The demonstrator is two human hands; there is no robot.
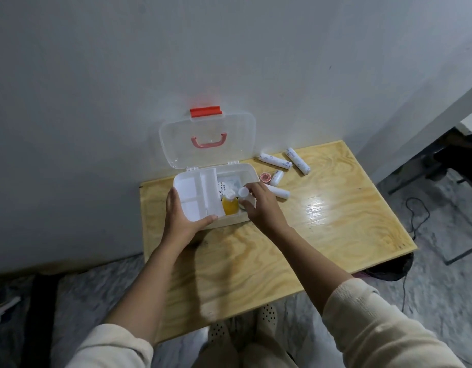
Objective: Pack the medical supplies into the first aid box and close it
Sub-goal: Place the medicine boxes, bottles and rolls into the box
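A clear first aid box (247, 172) stands open against the wall, its lid (207, 138) upright with a red latch and pink handle. A white divided tray (193, 193) fills its left half. My left hand (180, 212) grips the box's front left corner. My right hand (260, 203) holds a small white-capped bottle (243, 193) inside the right half, beside a yellow bottle (229, 204). A packet labelled cling film (225, 185) lies behind them.
Several white bandage rolls (274, 160) (298, 160) (277, 177) (278, 192) and a small pink tape roll (265, 177) lie on the wooden table (336, 208) right of the box. A grey wall stands behind. A cable runs on the floor at right.
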